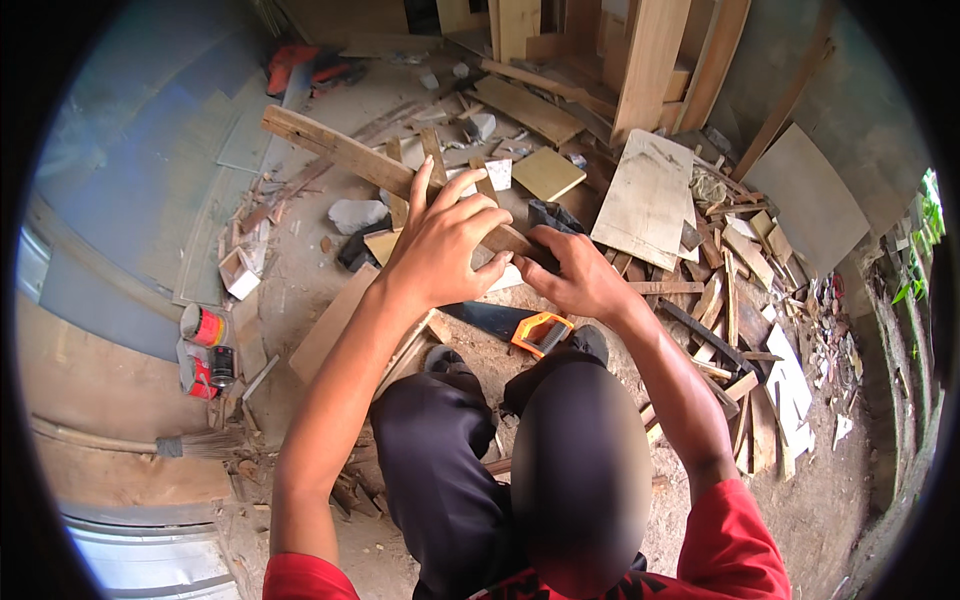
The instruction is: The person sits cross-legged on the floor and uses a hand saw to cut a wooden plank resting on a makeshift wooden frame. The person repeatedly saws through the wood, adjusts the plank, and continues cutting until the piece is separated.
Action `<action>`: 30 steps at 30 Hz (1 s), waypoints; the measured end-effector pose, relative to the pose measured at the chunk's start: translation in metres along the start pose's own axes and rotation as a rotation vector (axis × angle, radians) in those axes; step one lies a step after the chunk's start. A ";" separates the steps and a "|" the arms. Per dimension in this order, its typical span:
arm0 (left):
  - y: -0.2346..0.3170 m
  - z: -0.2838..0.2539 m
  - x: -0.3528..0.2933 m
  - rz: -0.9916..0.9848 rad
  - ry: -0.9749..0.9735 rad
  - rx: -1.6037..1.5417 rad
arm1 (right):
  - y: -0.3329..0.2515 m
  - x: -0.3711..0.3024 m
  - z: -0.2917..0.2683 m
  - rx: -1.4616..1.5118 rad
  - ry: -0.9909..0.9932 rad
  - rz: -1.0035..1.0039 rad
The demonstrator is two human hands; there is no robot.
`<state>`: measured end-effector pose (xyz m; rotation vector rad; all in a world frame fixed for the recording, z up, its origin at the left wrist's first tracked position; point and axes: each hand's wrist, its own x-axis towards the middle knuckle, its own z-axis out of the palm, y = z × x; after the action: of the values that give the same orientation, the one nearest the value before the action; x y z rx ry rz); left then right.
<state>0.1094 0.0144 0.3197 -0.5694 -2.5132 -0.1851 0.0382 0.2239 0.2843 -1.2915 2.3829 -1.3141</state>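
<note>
A long narrow wooden plank (335,146) is raised in front of me, slanting from the far left down to its near right end. My right hand (578,275) is closed around that near end, thumb toward me. My left hand (440,240) is over the plank's middle with its fingers stretched and spread; whether its palm touches the wood is hidden. Below my hands, a handsaw (485,318) with a dark blade and an orange handle lies on the ground by my shoes.
Offcuts (715,320) are heaped at the right, beside a pale board (645,195). Tall planks (650,70) lean at the back. Red-labelled cans (203,326) and a broom (190,446) are at the left. A stone (357,214) lies ahead.
</note>
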 end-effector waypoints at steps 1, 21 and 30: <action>0.006 -0.010 -0.004 -0.015 -0.002 0.008 | -0.008 -0.004 0.000 -0.004 -0.002 -0.025; -0.049 0.071 -0.194 -0.885 -0.295 -0.399 | 0.030 -0.009 0.051 -0.352 0.158 -0.349; -0.110 0.123 -0.270 -1.184 -0.238 -0.348 | 0.115 -0.112 0.100 -0.131 0.040 0.052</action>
<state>0.2069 -0.1513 0.0679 0.8969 -2.7268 -1.0283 0.0841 0.2720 0.1076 -1.2378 2.5501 -1.1982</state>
